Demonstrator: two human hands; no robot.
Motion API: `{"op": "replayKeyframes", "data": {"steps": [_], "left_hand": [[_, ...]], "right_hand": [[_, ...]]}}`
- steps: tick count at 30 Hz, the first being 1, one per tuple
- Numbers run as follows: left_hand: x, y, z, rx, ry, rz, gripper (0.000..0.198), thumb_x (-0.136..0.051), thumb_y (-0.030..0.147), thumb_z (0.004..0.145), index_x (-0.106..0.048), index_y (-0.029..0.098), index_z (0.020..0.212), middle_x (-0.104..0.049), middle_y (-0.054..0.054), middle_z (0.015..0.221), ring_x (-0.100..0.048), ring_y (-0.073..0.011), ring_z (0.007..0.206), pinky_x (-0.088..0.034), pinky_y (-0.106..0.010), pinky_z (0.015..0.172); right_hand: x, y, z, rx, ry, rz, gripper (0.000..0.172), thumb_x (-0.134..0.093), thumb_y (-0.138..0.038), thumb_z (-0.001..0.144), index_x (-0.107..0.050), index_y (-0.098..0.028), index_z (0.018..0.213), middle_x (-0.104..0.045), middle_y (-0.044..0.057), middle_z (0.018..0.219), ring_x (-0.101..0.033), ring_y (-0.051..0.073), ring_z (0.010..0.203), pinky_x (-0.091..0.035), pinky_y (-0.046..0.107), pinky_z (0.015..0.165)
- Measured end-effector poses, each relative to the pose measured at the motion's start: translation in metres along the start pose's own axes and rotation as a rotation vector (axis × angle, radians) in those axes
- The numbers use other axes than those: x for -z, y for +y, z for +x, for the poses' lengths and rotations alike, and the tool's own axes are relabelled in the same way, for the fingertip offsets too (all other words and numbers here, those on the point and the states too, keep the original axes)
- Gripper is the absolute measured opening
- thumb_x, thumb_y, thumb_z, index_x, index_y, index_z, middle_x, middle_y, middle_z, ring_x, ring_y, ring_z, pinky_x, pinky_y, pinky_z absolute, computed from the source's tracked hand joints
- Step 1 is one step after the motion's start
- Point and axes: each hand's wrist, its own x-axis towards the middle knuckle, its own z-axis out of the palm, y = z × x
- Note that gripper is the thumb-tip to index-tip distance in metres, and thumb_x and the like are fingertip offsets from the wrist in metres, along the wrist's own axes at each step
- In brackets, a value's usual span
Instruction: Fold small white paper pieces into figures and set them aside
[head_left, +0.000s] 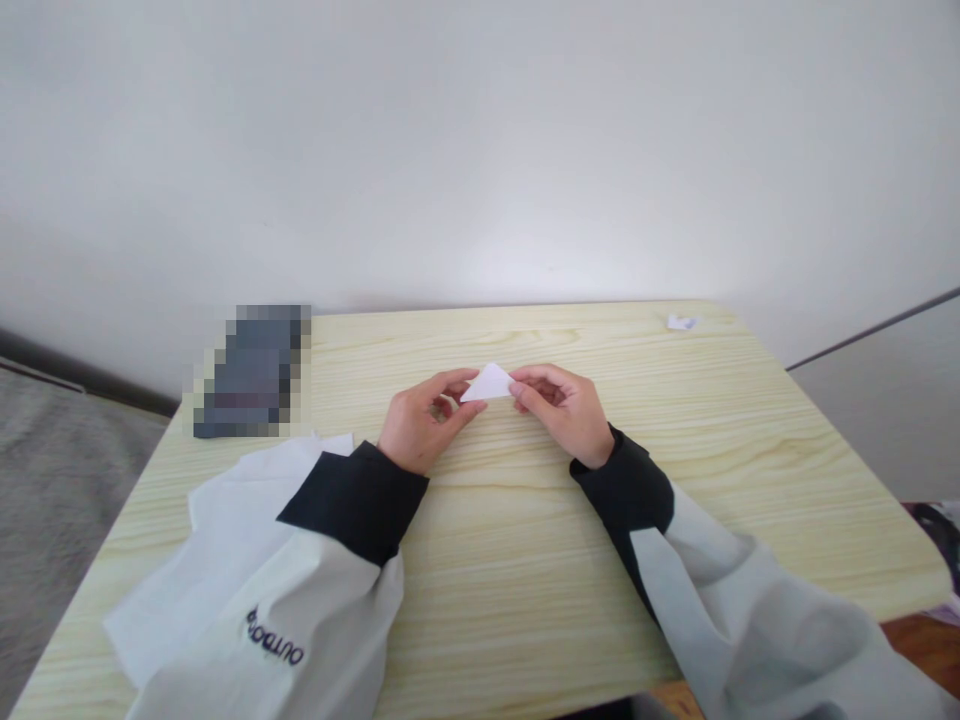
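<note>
Between my two hands is a small white piece of folded paper (491, 382), triangular, with its point toward the wall. My left hand (429, 415) pinches its left corner between thumb and fingers. At the right corner, the thumb and forefinger of my right hand (564, 402) grip the same paper. The paper is held over the middle of the wood-grain table (517, 560); whether it touches the tabletop I cannot tell. Some of the fingertips are hidden behind the paper.
White paper sheets (225, 530) lie loosely stacked at the left, partly under my left sleeve. Behind them is a dark, pixelated flat object (251, 370). A small folded white paper (682, 323) sits at the far right corner. A white wall (480, 150) borders the table's back edge.
</note>
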Motion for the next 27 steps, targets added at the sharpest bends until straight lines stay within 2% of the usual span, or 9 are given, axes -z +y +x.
{"op": "replayKeyframes", "data": {"steps": [5,11,17,21,24,27], "left_hand": [[0.0000,0.0020,0.0000,-0.012,-0.010,-0.027,0.038,-0.064,0.038,0.074,-0.065,0.013,0.104,-0.071,-0.007,0.091,-0.064,-0.0152,0.072,-0.052,-0.024,0.062],[-0.0008,0.0000,-0.0002,-0.019,-0.026,-0.068,0.030,-0.052,0.035,0.084,-0.067,0.014,0.100,-0.073,-0.005,0.088,-0.067,-0.0165,0.078,-0.053,-0.025,0.070],[0.0013,0.0006,-0.0002,-0.001,0.017,-0.022,0.021,-0.058,0.032,0.081,-0.069,0.015,0.086,-0.073,-0.003,0.080,-0.068,-0.0172,0.076,-0.054,-0.025,0.073],[0.0007,0.0012,-0.0010,0.017,0.021,-0.120,0.030,-0.058,0.036,0.081,-0.065,0.013,0.100,-0.073,-0.006,0.084,-0.068,-0.0170,0.076,-0.054,-0.027,0.074],[-0.0006,-0.0016,-0.0010,-0.032,-0.018,-0.146,0.047,-0.067,0.040,0.073,-0.061,0.014,0.112,-0.070,-0.008,0.094,-0.067,-0.0174,0.076,-0.055,-0.029,0.072],[-0.0012,-0.0045,-0.0003,-0.068,-0.015,-0.126,0.048,-0.069,0.039,0.071,-0.062,0.014,0.111,-0.069,-0.009,0.099,-0.066,-0.0172,0.079,-0.055,-0.028,0.072]], "right_hand": [[-0.0005,-0.0005,-0.0003,0.010,0.013,-0.012,0.018,-0.066,-0.030,0.074,-0.066,-0.017,0.086,-0.067,0.002,0.072,-0.061,0.010,0.061,-0.051,0.022,0.061],[-0.0010,0.0006,-0.0002,0.002,0.031,-0.004,0.015,-0.067,-0.030,0.073,-0.066,-0.017,0.082,-0.067,0.001,0.070,-0.062,0.010,0.060,-0.050,0.021,0.060],[-0.0012,-0.0006,-0.0001,-0.008,0.018,-0.020,0.015,-0.068,-0.028,0.073,-0.067,-0.017,0.083,-0.065,-0.001,0.062,-0.060,0.009,0.054,-0.049,0.020,0.054],[-0.0015,-0.0024,0.0005,0.010,0.039,0.032,0.019,-0.067,-0.027,0.073,-0.065,-0.017,0.089,-0.063,-0.003,0.062,-0.059,0.008,0.052,-0.049,0.019,0.053],[-0.0014,-0.0029,0.0006,0.003,0.050,0.054,0.018,-0.066,-0.028,0.074,-0.066,-0.017,0.088,-0.065,-0.002,0.064,-0.060,0.008,0.053,-0.050,0.019,0.053],[-0.0010,-0.0023,0.0001,-0.031,0.007,0.057,0.018,-0.066,-0.028,0.074,-0.066,-0.016,0.087,-0.067,0.000,0.068,-0.061,0.008,0.054,-0.051,0.020,0.054]]}}
